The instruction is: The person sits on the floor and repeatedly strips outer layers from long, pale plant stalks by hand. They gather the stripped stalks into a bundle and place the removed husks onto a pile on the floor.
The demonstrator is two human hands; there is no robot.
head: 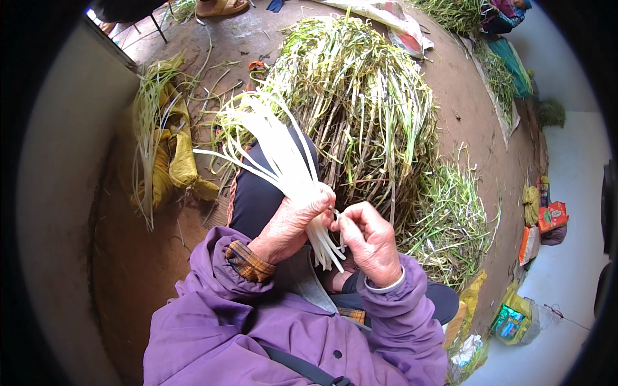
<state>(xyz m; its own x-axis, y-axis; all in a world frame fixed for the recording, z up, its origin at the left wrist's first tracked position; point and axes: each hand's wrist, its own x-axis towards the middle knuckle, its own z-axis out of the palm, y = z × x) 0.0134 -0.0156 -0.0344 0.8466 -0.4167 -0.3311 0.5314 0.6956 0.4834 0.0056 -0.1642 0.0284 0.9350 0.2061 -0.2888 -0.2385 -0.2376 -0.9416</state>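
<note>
A bundle of long pale stalks (277,144), like blanched garlic leaves or chives, lies over my raised knee in dark trousers. My left hand (292,222) is closed around it near its lower ends. Those white ends (324,246) stick out below the fist. Beside them my right hand (369,239) pinches a thin pale strand (342,231) between thumb and fingertips, close to the left thumb. Just beyond both hands rises a large heap of unsorted green and yellowed stalks (357,111), its brown stem ends towards me.
Loose green trimmings (451,227) are piled to the right. On the left, more pale stalks (153,120) lie over a yellow sack (183,159) by the wall. Bags and packets (553,216) line the right wall. Another person (507,14) is at the far right; a sandalled foot (222,7) shows at the top.
</note>
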